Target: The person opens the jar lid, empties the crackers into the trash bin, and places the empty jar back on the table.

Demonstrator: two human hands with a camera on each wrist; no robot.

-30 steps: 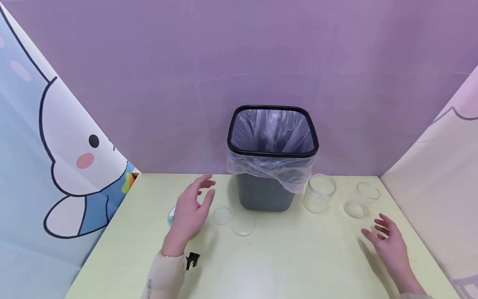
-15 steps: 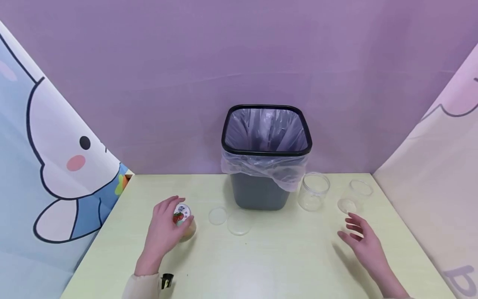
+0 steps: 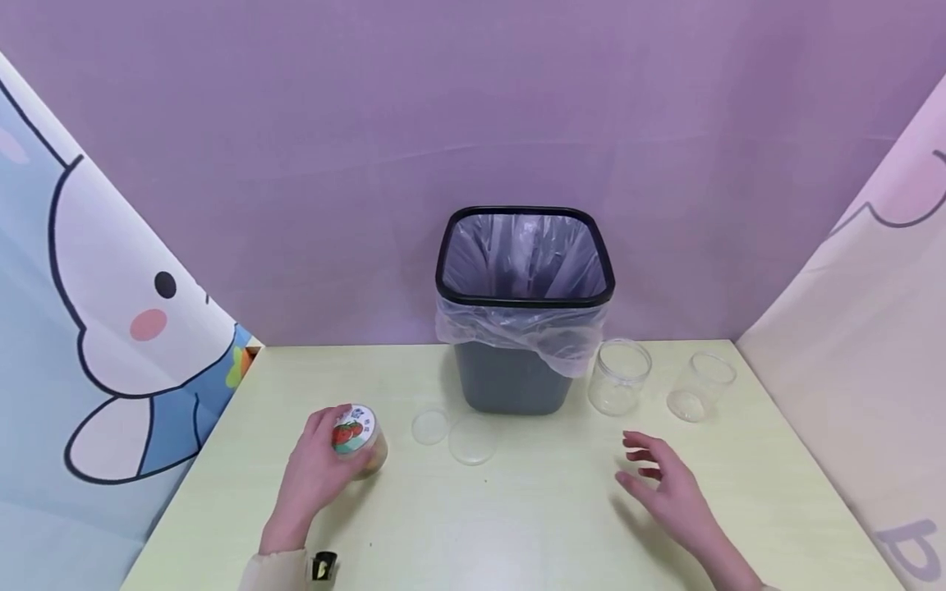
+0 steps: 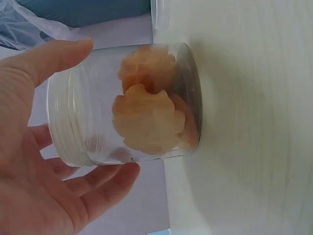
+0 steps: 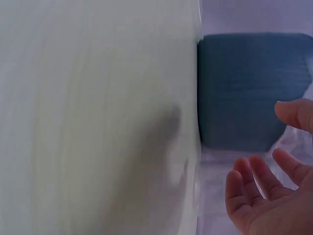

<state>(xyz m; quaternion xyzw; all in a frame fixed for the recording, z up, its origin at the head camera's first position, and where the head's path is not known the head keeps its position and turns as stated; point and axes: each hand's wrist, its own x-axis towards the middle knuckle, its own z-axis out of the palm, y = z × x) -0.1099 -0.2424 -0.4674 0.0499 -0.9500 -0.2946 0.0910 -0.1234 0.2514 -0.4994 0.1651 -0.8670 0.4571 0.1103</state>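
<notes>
My left hand [image 3: 314, 474] grips the jar [image 3: 360, 428] high up, maybe to keep it steady where it stands on the table [image 3: 547, 509], while my right hand [image 3: 671, 499] hangs loose, holding nothing.

One labelled jar [image 3: 362, 423], two plain clear jars [image 3: 617, 390] [image 3: 693, 398], two clear discs [image 3: 430, 427] [image 3: 473, 439], one bin [image 3: 512, 382], two hands [image 3: 314, 468] [image 3: 671, 497].
</notes>
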